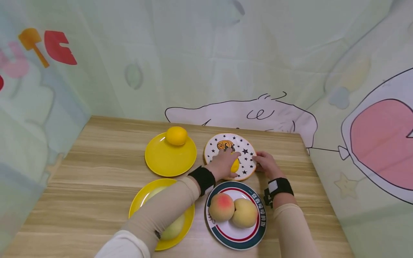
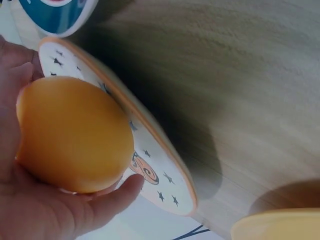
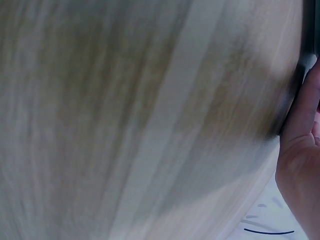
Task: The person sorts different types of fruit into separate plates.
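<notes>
My left hand point(image 1: 223, 164) holds a smooth yellow-orange lemon point(image 2: 75, 135) over the white star-patterned plate point(image 1: 219, 140), its fingers and thumb around the fruit. In the head view only part of that lemon shows past the fingers. Whether it touches the plate I cannot tell. At the plate's right edge, my right hand point(image 1: 267, 165) pinches the orange rim. The right wrist view catches just the edge of this hand point(image 3: 302, 145), beside the wood surface. A pumpkin picture decorates the plate.
Left of it, a yellow plate point(image 1: 169, 163) bears another lemon point(image 1: 176, 135). Nearer, a second yellow plate point(image 1: 135, 204) holds a pale green fruit point(image 1: 172, 229), partly hidden by my left arm. Two peaches point(image 1: 245, 213) lie on a blue-rimmed plate point(image 1: 233, 244). Printed cloth point(image 1: 200, 71) backs the table.
</notes>
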`<state>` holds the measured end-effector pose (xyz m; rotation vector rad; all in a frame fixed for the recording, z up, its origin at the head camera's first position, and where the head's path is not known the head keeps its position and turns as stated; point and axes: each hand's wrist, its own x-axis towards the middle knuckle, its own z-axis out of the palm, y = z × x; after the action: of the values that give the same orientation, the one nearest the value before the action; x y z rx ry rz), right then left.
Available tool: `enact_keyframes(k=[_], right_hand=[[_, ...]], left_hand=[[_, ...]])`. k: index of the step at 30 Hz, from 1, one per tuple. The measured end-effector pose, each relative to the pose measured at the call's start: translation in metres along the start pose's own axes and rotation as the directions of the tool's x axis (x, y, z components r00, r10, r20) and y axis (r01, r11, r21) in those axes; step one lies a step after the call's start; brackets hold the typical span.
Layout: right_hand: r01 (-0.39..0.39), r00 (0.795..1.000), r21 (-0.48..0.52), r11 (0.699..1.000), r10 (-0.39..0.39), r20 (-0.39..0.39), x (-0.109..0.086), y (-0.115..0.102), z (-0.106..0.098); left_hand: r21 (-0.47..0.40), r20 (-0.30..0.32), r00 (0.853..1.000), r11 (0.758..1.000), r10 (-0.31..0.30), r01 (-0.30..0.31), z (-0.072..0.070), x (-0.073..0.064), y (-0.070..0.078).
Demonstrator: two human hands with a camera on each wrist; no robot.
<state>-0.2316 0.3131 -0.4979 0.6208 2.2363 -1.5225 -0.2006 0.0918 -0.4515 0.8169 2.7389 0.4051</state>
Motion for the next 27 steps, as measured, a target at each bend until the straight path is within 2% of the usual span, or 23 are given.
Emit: enact_keyframes(k=[4, 8, 10, 16, 21, 27], right_hand=[[0.019, 1.000, 0.005, 1.000, -0.019, 0.013, -0.001, 0.000, -0.001], [0.026, 0.999, -0.002, 1.000, -0.026, 0.027, -0.002, 0.000, -0.002], [0.021, 0.999, -0.012, 1.000, -0.020, 0.029, -0.002, 0.000, -0.002], [0.011, 0.999, -0.023, 1.000, -0.010, 0.043, -0.001, 0.001, -0.002], [0.007, 0.999, -0.018, 1.000, -0.006, 0.045, -0.001, 0.000, -0.003], [-0.016, 0.999, -0.019, 1.000, 0.016, 0.034, -0.002, -0.001, -0.002]], left_hand=[[0.012, -0.009, 1.000, 1.000, 0.007, -0.007, -0.005, -0.002, -0.002], [0.046, -0.041, 0.998, 0.998, 0.044, -0.042, -0.009, -0.002, -0.006], [0.043, -0.059, 0.997, 0.998, 0.043, -0.040, -0.011, -0.001, -0.008], [0.001, -0.106, 0.994, 0.999, -0.033, 0.033, -0.012, 0.003, -0.021], [-0.037, -0.111, 0.990, 0.996, -0.087, 0.084, -0.014, 0.003, -0.030], [0.006, -0.132, 0.984, 0.993, -0.119, 0.120, -0.018, 0.000, -0.037]])
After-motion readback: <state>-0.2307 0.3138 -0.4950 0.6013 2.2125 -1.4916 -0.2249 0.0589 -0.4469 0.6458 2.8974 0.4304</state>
